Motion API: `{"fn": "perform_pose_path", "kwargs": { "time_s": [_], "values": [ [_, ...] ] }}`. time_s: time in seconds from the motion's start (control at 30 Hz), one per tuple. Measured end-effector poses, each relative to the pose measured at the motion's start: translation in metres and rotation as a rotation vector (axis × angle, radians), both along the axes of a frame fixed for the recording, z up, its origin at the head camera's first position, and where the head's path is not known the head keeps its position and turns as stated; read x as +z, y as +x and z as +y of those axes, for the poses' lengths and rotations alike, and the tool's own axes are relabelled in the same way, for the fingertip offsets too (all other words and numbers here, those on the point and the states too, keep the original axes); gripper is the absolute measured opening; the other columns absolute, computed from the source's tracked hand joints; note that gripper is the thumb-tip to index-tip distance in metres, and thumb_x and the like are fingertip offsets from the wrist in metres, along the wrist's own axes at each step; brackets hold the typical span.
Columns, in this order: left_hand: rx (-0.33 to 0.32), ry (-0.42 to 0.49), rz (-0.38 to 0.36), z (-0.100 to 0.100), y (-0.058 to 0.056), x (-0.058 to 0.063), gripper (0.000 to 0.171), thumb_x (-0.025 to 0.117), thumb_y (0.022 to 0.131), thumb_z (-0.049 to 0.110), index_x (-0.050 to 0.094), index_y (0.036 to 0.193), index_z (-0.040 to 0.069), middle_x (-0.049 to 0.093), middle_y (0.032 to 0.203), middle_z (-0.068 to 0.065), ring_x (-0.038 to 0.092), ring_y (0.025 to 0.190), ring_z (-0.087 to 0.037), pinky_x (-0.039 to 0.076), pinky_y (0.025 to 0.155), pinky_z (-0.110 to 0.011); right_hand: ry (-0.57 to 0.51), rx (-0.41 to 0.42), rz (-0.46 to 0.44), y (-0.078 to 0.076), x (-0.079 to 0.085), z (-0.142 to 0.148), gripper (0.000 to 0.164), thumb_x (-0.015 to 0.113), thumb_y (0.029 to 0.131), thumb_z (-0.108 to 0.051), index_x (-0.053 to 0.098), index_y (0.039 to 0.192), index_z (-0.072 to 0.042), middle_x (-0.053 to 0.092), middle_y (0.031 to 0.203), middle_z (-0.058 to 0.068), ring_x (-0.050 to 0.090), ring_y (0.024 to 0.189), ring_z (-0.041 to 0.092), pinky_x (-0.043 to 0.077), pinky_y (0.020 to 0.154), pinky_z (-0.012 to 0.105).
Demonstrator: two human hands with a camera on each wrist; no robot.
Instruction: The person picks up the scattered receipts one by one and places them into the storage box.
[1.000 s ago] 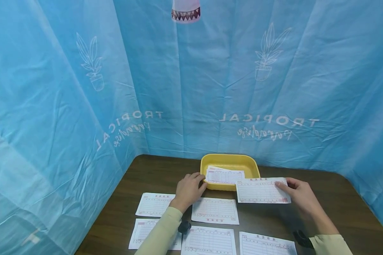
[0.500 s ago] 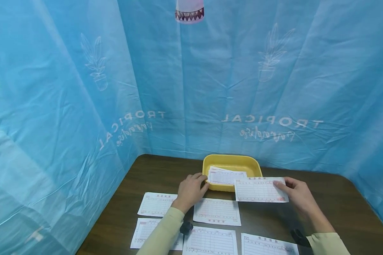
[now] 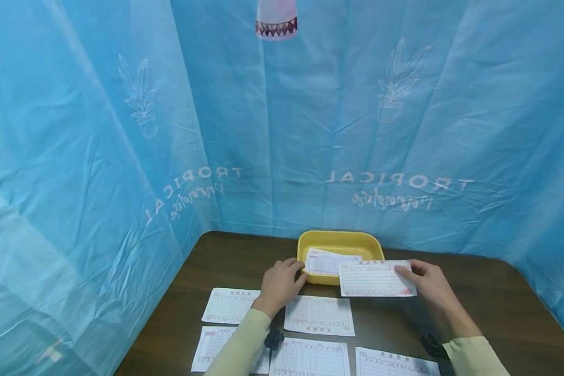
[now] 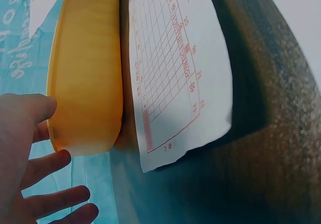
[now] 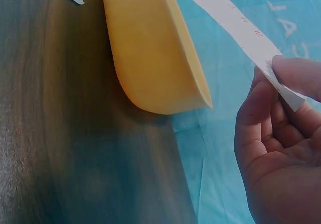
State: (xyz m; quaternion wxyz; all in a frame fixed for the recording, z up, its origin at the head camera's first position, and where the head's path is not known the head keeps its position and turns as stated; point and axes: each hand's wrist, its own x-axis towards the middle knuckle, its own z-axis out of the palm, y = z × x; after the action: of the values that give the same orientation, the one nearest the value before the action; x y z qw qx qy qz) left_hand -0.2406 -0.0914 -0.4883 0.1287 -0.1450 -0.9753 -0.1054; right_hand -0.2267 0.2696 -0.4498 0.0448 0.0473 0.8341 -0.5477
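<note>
My right hand (image 3: 433,284) pinches a white printed form slip (image 3: 375,279) between thumb and fingers, holding it up in front of the yellow plastic basin (image 3: 340,236). In the right wrist view the slip (image 5: 241,25) appears nearly edge-on, its near end in the pinch. At the basin's left end, my left hand (image 3: 279,284) holds the rim; the left wrist view has the thumb (image 4: 42,107) over the edge and other fingers spread beyond the corner. Several slips (image 3: 326,262) lie inside the basin, partly hidden behind the held one.
Several form slips lie on the dark wooden table (image 3: 489,292): one (image 3: 318,315) just in front of the basin, one (image 3: 230,304) beside the left forearm, one (image 3: 309,359) and another (image 3: 395,364) along the front. A blue printed curtain (image 3: 286,130) stands behind the table and at its sides.
The right hand has moved slightly left with the slip, which covers more of the basin's front right. The left hand stays at the rim. The head view has shifted a little.
</note>
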Motion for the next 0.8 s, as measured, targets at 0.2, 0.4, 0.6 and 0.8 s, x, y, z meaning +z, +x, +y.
{"fn": "perform_pose_path", "kwargs": {
  "time_s": [0.2, 0.4, 0.6, 0.8],
  "values": [
    [0.003, 0.001, -0.011, -0.002, 0.002, -0.002, 0.040, 0.054, 0.095, 0.049, 0.063, 0.126, 0.026, 0.057, 0.132, 0.002, 0.056, 0.113, -0.021, 0.051, 0.085, -0.042, -0.012, 0.016, 0.030, -0.003, -0.002, -0.006, 0.065, 0.065, 0.087, -0.051, 0.056, 0.125, 0.001, 0.066, 0.102, 0.013, 0.066, 0.080, 0.025, 0.054, 0.069, 0.032],
    [-0.001, 0.010, 0.002, 0.000, -0.001, 0.001, 0.038, 0.056, 0.094, 0.047, 0.063, 0.125, 0.025, 0.057, 0.131, 0.001, 0.056, 0.112, -0.022, 0.051, 0.084, -0.042, 0.001, -0.004, 0.058, -0.008, -0.001, -0.012, 0.062, 0.065, 0.087, -0.051, 0.058, 0.123, 0.000, 0.065, 0.104, 0.015, 0.065, 0.081, 0.025, 0.055, 0.070, 0.030],
    [0.004, -0.006, 0.007, -0.001, -0.002, 0.001, 0.038, 0.054, 0.095, 0.049, 0.063, 0.125, 0.027, 0.058, 0.130, 0.002, 0.057, 0.111, -0.021, 0.052, 0.084, -0.041, 0.027, -0.013, 0.100, -0.013, 0.000, -0.019, 0.062, 0.064, 0.088, -0.050, 0.059, 0.121, 0.002, 0.065, 0.102, 0.015, 0.064, 0.079, 0.024, 0.054, 0.066, 0.029],
    [0.008, 0.001, 0.006, 0.000, 0.000, -0.001, 0.040, 0.054, 0.095, 0.049, 0.063, 0.125, 0.026, 0.058, 0.131, 0.001, 0.057, 0.111, -0.021, 0.052, 0.084, -0.041, 0.037, -0.060, 0.159, -0.018, 0.000, -0.023, 0.059, 0.063, 0.090, -0.047, 0.060, 0.121, 0.004, 0.064, 0.099, 0.016, 0.063, 0.075, 0.020, 0.054, 0.061, 0.029]
  ]
}}
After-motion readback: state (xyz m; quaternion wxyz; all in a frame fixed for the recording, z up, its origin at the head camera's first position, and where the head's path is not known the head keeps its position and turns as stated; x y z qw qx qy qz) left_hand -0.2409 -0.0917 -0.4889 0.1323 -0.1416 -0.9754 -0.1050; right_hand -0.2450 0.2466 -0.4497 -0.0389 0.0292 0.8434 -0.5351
